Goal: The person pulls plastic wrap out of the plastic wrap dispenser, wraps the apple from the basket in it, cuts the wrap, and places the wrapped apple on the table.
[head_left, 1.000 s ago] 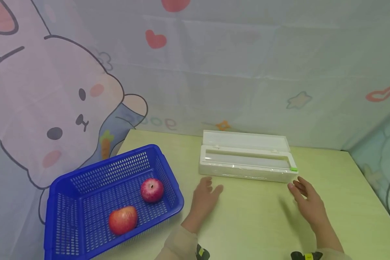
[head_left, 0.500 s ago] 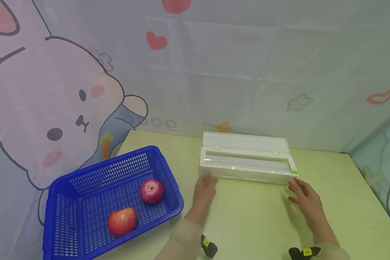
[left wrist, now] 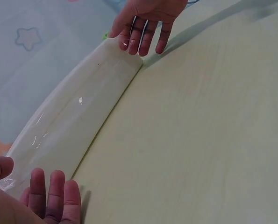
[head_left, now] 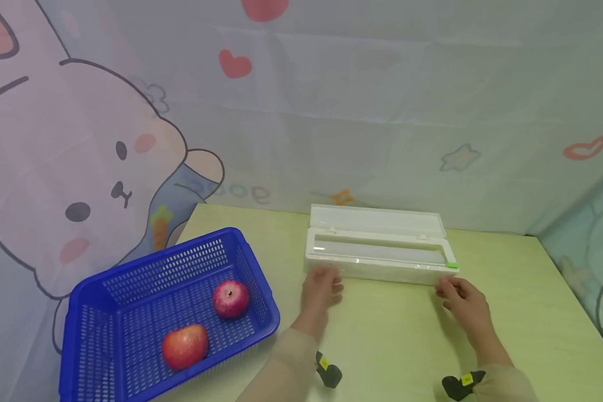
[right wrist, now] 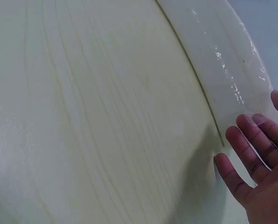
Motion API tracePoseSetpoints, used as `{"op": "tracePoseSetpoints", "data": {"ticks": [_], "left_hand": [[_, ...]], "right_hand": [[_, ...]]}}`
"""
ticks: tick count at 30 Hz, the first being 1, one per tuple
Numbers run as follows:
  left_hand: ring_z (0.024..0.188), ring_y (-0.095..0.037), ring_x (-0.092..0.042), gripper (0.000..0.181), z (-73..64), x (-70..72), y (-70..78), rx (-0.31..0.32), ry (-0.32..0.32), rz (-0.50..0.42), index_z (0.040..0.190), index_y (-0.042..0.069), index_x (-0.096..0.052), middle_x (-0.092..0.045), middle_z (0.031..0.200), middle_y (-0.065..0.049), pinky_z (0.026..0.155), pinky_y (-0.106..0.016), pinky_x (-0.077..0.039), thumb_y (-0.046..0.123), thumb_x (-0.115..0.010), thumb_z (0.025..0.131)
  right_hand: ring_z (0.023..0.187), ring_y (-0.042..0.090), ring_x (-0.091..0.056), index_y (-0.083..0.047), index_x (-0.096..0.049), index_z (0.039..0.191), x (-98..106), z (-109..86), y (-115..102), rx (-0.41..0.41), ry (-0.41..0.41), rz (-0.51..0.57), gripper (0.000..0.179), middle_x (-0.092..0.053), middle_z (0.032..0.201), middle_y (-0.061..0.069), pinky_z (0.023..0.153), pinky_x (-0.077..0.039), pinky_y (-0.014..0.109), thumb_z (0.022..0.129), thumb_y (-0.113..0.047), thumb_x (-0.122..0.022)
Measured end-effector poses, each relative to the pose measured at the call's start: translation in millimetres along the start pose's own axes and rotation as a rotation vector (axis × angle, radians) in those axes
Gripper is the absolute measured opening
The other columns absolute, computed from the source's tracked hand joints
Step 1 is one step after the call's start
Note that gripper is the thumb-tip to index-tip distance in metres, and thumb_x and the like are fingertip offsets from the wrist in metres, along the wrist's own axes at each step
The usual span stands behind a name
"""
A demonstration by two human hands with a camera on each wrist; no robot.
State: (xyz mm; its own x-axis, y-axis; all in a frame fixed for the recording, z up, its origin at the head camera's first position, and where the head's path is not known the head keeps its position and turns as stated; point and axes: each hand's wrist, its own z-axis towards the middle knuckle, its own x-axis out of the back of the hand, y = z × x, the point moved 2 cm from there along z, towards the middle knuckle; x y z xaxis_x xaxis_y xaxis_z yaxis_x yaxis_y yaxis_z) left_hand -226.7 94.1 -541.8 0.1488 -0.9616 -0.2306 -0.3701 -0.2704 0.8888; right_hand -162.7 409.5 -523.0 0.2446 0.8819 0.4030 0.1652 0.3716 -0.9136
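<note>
A white plastic wrap dispenser box (head_left: 379, 269) lies at the back of the table with its lid (head_left: 377, 220) raised; a white roll (head_left: 377, 251) shows through its opening. Clear plastic wrap (right wrist: 234, 88) covers its front face. At the front left corner my left hand (head_left: 320, 290) has its thumb over the wrap, which crinkles there, and its fingers lower down. By the front right corner is my right hand (head_left: 466, 307); clear film glints on its fingertips (right wrist: 244, 121). In the wrist views each thumb stands apart from the fingers.
To the left stands a blue perforated basket (head_left: 70, 335) holding a red apple (head_left: 230, 299) and a yellow-red apple (head_left: 185, 347). A green tab (head_left: 451, 265) marks the box's right end. A printed curtain (head_left: 372, 111) hangs behind the table (head_left: 387, 340).
Both hands have moved in to the front corners of the box, and their fingers have come to the film at its lower front edge. The box and apples stay put.
</note>
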Motion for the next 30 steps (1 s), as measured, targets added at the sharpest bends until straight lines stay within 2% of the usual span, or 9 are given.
{"op": "tracePoseSetpoints", "data": {"ticks": [3,5,11,15,20,23,26,30], "left_hand": [[0.090,-0.022,-0.076,0.040,1.0,-1.3,0.5,0.014,0.000,0.010,0.128,0.005,-0.062,-0.076,0.103,-0.011,0.075,-0.032,-0.063,0.030,-0.073,0.099],[0.087,-0.021,-0.076,0.040,1.3,-2.4,2.1,0.016,-0.001,0.013,0.128,0.004,-0.061,-0.075,0.101,-0.011,0.072,-0.030,-0.063,0.031,-0.072,0.100],[0.077,-0.017,-0.072,0.023,0.8,-4.9,8.3,-0.010,0.010,0.034,0.114,0.004,-0.066,-0.073,0.093,-0.009,0.066,-0.027,-0.060,0.024,-0.067,0.101],[0.077,-0.017,-0.072,0.012,0.4,-7.6,10.7,-0.058,0.015,0.032,0.102,0.007,-0.067,-0.071,0.090,-0.008,0.067,-0.027,-0.060,0.019,-0.064,0.100],[0.071,-0.016,-0.070,0.011,-1.4,-15.0,19.5,-0.155,-0.018,-0.029,0.093,0.007,-0.065,-0.069,0.082,-0.004,0.069,-0.031,-0.060,0.016,-0.061,0.099],[0.069,-0.014,-0.070,0.013,-3.1,-20.2,27.2,-0.199,-0.043,-0.082,0.094,0.007,-0.064,-0.068,0.082,-0.003,0.070,-0.032,-0.061,0.015,-0.058,0.101],[0.070,-0.014,-0.070,0.013,-2.4,-25.5,33.2,-0.210,-0.052,-0.124,0.096,0.007,-0.063,-0.068,0.086,-0.004,0.069,-0.030,-0.061,0.015,-0.056,0.103],[0.073,-0.016,-0.072,0.013,-2.0,-31.3,45.1,-0.203,-0.052,-0.164,0.099,0.007,-0.063,-0.069,0.094,-0.007,0.069,-0.029,-0.061,0.015,-0.056,0.105]], "right_hand": [[0.089,-0.010,-0.065,0.008,-0.060,0.133,-3.2,3.5,-0.8,0.026,0.022,-0.109,0.055,-0.074,0.102,-0.010,0.078,-0.059,0.017,0.110,-0.042,-0.058],[0.087,-0.008,-0.065,0.008,-0.062,0.128,-4.9,5.1,-1.5,0.043,0.046,-0.118,0.049,-0.075,0.100,-0.009,0.077,-0.059,0.018,0.111,-0.038,-0.058],[0.080,-0.005,-0.068,0.012,-0.064,0.116,-6.1,6.4,-1.6,0.072,0.138,0.018,0.033,-0.072,0.085,-0.020,0.073,-0.059,0.016,0.110,-0.020,-0.060],[0.080,-0.004,-0.070,0.012,-0.063,0.113,-3.3,6.6,-4.0,0.067,0.153,0.131,0.032,-0.072,0.085,-0.020,0.074,-0.060,0.016,0.110,-0.019,-0.061],[0.084,0.003,-0.072,0.007,-0.066,0.107,1.5,8.1,-10.7,0.039,0.094,0.332,0.026,-0.076,0.090,-0.011,0.077,-0.061,0.020,0.110,-0.019,-0.060],[0.086,0.005,-0.073,0.001,-0.067,0.105,4.7,10.1,-14.5,0.016,0.032,0.429,0.026,-0.076,0.094,-0.009,0.079,-0.062,0.022,0.112,-0.022,-0.057],[0.088,0.007,-0.072,-0.003,-0.068,0.105,6.7,12.0,-18.5,0.009,-0.022,0.510,0.028,-0.076,0.096,-0.006,0.081,-0.061,0.022,0.113,-0.027,-0.055],[0.089,0.008,-0.071,-0.007,-0.067,0.106,7.0,15.2,-26.8,0.016,-0.054,0.587,0.026,-0.075,0.099,-0.006,0.080,-0.060,0.021,0.113,-0.030,-0.055]]}}
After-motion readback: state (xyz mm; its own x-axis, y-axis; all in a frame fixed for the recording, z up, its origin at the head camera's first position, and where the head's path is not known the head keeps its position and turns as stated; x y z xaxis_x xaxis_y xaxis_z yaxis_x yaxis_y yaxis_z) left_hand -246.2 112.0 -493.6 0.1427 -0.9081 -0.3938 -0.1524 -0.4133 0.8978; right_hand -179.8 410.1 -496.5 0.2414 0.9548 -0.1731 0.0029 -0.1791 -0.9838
